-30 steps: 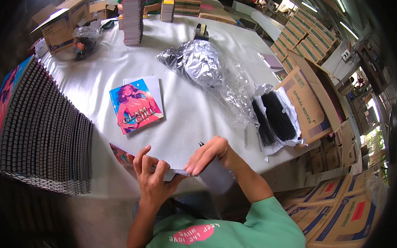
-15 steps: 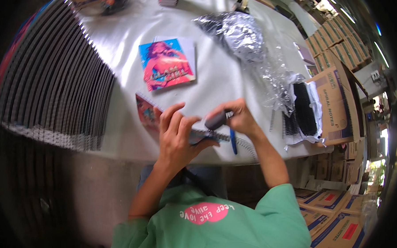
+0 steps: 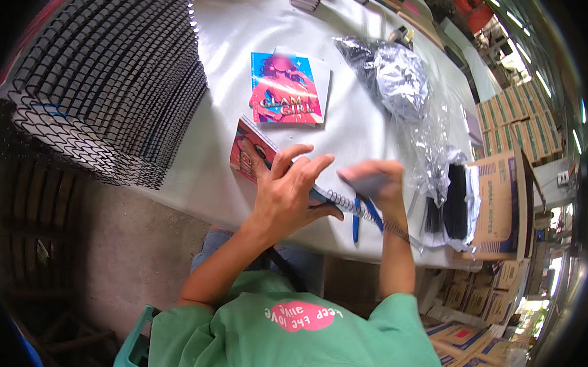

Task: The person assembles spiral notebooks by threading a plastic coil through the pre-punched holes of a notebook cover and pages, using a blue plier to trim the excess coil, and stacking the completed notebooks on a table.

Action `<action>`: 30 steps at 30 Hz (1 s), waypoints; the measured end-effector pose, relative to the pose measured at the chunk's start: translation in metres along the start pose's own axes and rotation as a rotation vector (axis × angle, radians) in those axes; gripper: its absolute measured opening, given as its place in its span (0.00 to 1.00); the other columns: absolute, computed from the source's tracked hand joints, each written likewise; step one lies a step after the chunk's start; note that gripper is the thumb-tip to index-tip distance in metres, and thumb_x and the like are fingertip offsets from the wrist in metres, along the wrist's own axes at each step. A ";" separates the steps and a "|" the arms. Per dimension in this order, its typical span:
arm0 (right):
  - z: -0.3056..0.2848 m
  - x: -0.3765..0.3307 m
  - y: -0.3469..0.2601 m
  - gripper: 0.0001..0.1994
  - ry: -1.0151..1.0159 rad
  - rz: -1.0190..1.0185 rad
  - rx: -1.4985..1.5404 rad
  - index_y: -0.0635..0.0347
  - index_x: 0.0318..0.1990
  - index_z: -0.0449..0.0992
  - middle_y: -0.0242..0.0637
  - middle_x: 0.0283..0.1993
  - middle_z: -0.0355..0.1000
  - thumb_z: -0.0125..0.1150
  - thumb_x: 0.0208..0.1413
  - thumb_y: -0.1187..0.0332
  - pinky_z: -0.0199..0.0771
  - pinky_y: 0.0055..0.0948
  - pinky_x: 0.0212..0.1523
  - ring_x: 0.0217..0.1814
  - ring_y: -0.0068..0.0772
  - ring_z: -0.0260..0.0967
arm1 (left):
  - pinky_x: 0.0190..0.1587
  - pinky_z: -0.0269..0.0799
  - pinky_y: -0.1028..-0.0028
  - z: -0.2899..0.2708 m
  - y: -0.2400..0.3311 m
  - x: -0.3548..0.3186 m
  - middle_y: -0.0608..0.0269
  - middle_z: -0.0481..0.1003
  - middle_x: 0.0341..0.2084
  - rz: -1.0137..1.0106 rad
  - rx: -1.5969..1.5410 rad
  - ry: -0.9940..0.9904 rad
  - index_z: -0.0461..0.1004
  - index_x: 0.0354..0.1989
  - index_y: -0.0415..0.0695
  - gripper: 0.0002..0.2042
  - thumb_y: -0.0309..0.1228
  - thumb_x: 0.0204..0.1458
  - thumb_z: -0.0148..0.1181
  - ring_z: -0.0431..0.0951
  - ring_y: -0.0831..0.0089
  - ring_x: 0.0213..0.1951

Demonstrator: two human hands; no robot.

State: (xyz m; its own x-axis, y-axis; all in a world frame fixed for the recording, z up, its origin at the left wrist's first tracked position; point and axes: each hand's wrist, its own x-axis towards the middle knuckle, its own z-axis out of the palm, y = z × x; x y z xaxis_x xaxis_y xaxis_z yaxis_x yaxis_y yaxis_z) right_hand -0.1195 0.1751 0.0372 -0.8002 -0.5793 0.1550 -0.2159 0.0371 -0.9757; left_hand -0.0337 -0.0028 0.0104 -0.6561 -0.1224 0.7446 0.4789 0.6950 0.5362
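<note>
My left hand [image 3: 286,186] grips a small notebook [image 3: 248,156] with a pink-and-red cover, tilted at the table's front edge. Its fingers are spread on one side and the thumb is near the bound edge. A wire spiral [image 3: 338,198] runs along that edge and trails off to the right, beneath my right hand [image 3: 381,177]. That hand is smeared by motion, with a dark grey patch near the thumb; whether it holds anything is unclear. Close below it are two blue handles [image 3: 356,220], apparently of one tool. A blue-and-pink illustrated book [image 3: 286,94] lies flat beyond my left hand.
A tall stack of spiral-bound notebooks [image 3: 115,77] stands at left. Crumpled clear plastic [image 3: 403,83] lies at back right. Beside it, an open carton [image 3: 496,212] has black wire coils [image 3: 457,200] at its mouth. More cartons [image 3: 474,349] are stacked at lower right.
The view has shifted, so the table's things sit farther right. My right hand has dropped toward the trailing wire and blurred. A second blue handle now shows beside the first.
</note>
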 end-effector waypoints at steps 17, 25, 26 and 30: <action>0.027 0.029 -0.017 0.07 -0.207 -0.073 -0.290 0.67 0.30 0.79 0.42 0.30 0.77 0.59 0.40 0.81 0.74 0.25 0.37 0.34 0.27 0.75 | 0.43 0.57 0.57 -0.035 -0.023 0.017 0.56 0.61 0.36 -0.035 0.261 -0.005 0.66 0.18 0.44 0.30 0.54 0.11 0.71 0.59 0.56 0.42; 0.023 0.048 0.015 0.09 -0.021 -0.072 -0.490 0.66 0.30 0.79 0.45 0.28 0.76 0.57 0.38 0.82 0.74 0.25 0.36 0.32 0.32 0.76 | 0.48 0.56 0.56 -0.035 -0.028 0.015 0.52 0.60 0.43 -0.012 0.236 0.010 0.67 0.20 0.45 0.31 0.58 0.14 0.70 0.57 0.55 0.47; 0.025 0.037 0.007 0.10 -0.008 0.019 -0.002 0.64 0.30 0.80 0.40 0.29 0.77 0.57 0.38 0.82 0.73 0.24 0.35 0.32 0.30 0.76 | 0.48 0.56 0.56 -0.035 -0.029 0.013 0.52 0.60 0.43 -0.016 0.231 0.018 0.67 0.20 0.45 0.31 0.58 0.14 0.70 0.57 0.55 0.48; 0.041 0.049 0.002 0.10 -0.192 -0.076 -0.298 0.68 0.32 0.78 0.44 0.32 0.77 0.57 0.40 0.86 0.75 0.24 0.39 0.34 0.30 0.75 | 0.48 0.56 0.59 -0.040 -0.031 0.012 0.49 0.58 0.45 -0.108 0.177 0.010 0.67 0.20 0.44 0.32 0.57 0.13 0.71 0.56 0.55 0.49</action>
State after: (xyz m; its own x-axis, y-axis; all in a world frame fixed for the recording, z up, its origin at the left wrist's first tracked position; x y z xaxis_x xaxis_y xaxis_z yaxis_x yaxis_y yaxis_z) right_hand -0.1359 0.1136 0.0369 -0.6624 -0.7306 0.1656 -0.4465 0.2075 -0.8704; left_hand -0.0334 -0.0542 0.0187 -0.6920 -0.2096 0.6908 0.2955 0.7908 0.5360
